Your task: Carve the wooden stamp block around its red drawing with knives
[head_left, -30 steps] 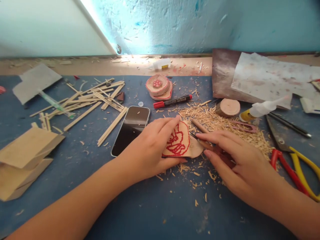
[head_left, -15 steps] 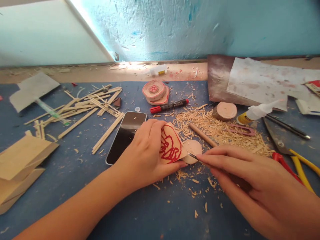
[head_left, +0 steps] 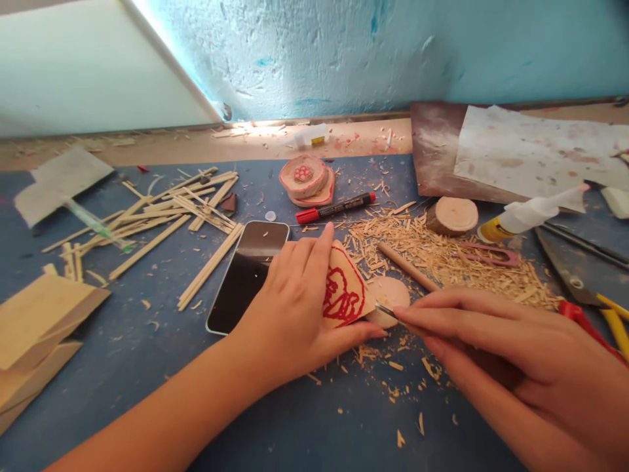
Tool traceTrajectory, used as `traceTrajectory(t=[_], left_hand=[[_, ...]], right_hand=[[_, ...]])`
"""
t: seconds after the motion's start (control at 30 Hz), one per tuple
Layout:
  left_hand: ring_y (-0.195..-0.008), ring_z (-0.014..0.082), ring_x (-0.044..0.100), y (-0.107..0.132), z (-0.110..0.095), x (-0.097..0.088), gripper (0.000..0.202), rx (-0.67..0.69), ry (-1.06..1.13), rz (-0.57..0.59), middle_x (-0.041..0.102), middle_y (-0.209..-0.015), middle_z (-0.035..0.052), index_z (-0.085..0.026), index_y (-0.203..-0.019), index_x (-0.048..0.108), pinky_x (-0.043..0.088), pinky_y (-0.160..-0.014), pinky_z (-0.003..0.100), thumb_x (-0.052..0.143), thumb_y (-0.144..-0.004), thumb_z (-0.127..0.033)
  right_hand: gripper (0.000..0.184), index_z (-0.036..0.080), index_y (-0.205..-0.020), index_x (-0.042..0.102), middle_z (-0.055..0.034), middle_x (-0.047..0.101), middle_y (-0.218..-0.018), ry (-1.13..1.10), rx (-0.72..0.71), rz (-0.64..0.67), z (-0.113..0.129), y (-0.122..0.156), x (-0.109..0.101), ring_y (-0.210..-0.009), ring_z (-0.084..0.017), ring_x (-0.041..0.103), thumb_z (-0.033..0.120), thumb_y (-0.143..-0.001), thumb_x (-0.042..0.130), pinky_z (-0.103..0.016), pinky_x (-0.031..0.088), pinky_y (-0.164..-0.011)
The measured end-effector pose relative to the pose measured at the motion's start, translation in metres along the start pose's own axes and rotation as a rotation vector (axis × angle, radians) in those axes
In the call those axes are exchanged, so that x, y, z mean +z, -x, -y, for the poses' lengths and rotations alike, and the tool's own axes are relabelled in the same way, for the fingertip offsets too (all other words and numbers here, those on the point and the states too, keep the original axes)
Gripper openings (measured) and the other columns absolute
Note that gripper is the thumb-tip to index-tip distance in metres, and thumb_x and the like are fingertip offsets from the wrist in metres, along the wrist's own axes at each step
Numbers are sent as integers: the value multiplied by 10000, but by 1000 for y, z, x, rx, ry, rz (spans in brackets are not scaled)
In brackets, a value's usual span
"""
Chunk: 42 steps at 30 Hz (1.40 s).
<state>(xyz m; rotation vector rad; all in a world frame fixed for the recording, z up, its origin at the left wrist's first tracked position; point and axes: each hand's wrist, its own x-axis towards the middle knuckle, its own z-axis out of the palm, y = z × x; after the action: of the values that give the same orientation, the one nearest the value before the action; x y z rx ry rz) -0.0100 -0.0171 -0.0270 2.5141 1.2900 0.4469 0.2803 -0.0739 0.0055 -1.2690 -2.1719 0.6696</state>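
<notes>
Head view: right hand (head_left: pixel 521 354) grips slanting tool (head_left: pixel 388 310) pointing left; left hand (head_left: pixel 297 305) clasps wood (head_left: pixel 350 292).

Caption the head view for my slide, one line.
Left hand holds a red-marked wooden piece; right hand holds a metal-tipped tool at its corner, near wood shavings.

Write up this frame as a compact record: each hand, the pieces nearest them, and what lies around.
left hand: on a wooden piece with red linework, thumb along its near edge
right hand: fingers pinching a metal-tipped tool
tool tip: at the piece's corner; contact too small to tell
next to corner: pale wooden disc
left of piece: phone, partly covered by the left hand
beyond hands: red-capped marker, wood shavings
surface: blue tabletop
</notes>
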Motion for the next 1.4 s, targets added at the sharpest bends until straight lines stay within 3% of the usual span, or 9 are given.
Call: traceTrajectory(t=[0.1, 0.23, 0.33, 0.5, 0.67, 0.9, 1.1, 1.3, 1.4], left_hand=[[-1430, 510, 647, -2, -2, 4, 1216, 4, -15, -10, 668, -1531, 339, 12, -1776, 394, 533, -1281, 759, 672, -1046, -920], [-1337, 502, 671, -2, -2, 15, 1149, 10, -49, -106, 702, -1464, 338, 39, -1657, 520, 578, -1201, 720, 578, -1069, -946], [-1312, 508, 679, -1, -3, 17, 1137, 30, -85, -113, 707, -1452, 354, 65, -1649, 506, 604, -1151, 726, 489, -1108, -935], [-1362, 565, 679, -1, -2, 12, 1147, 56, -124, -52, 678, -1500, 413, 114, -1644, 465, 612, -1158, 785, 540, -1114, -901], [-1381, 602, 689, 0, -1, 15, 1144, 62, -150, -68, 666, -1529, 442, 125, -1658, 437, 616, -1152, 818, 514, -1129, -887], [-1376, 598, 698, 0, -2, 17, 1170, 34, -149, -54, 670, -1516, 438, 127, -1651, 429, 610, -1172, 814, 512, -1115, -909], [-1409, 597, 680, 0, 0, 16, 1157, 20, -171, -34, 651, -1542, 431, 98, -1687, 381, 597, -1193, 804, 458, -1125, -910], [-1404, 597, 668, 2, -2, 15, 974, 65, -196, -39, 628, -1553, 433, 106, -1680, 363, 596, -1187, 806, 509, -1170, -711], [-1411, 584, 671, 4, 0, 14, 933, 95, -207, -51, 611, -1584, 429, 71, -1710, 307, 601, -1187, 789, 503, -1179, -671]], right_hand=[[382, 394, -1374, 904, -14, 921, -1278, -26, 11, -21, -2, 2, 3, -997, -220, 940, 216, -1136, 663, -213, 777, -739], [410, 392, -1394, 935, -61, 914, -1229, -80, 56, -36, 3, 3, 8, -909, -215, 925, 204, -1118, 698, -200, 750, -658], [391, 355, -1381, 951, -84, 909, -1185, -107, 115, -31, 9, 3, 14, -874, -201, 911, 186, -1114, 721, -188, 748, -693], [388, 311, -1391, 943, -101, 883, -1117, -125, 127, -96, 13, 11, 26, -825, -186, 895, 187, -1128, 687, -175, 743, -687], [416, 285, -1468, 899, -121, 871, -1200, -187, 169, -70, 18, 12, 30, -693, -148, 828, 166, -1152, 657, -214, 759, -687], [347, 277, -1379, 908, -90, 895, -1179, -111, 137, -212, 21, 9, 42, -1027, -197, 931, 176, -1133, 685, -134, 701, -625], [359, 223, -1406, 892, -106, 875, -1177, -99, 103, -280, 18, 8, 52, -1018, -172, 908, 164, -1146, 651, -215, 760, -922], [305, 269, -1372, 901, -84, 888, -1186, -210, 180, -169, 15, 2, 42, -1109, -173, 909, 224, -1187, 663, -176, 748, -875], [364, 216, -1425, 867, -102, 866, -1173, -99, 46, -229, 11, 6, 46, -1048, -160, 896, 129, -1167, 626, -184, 749, -898]])
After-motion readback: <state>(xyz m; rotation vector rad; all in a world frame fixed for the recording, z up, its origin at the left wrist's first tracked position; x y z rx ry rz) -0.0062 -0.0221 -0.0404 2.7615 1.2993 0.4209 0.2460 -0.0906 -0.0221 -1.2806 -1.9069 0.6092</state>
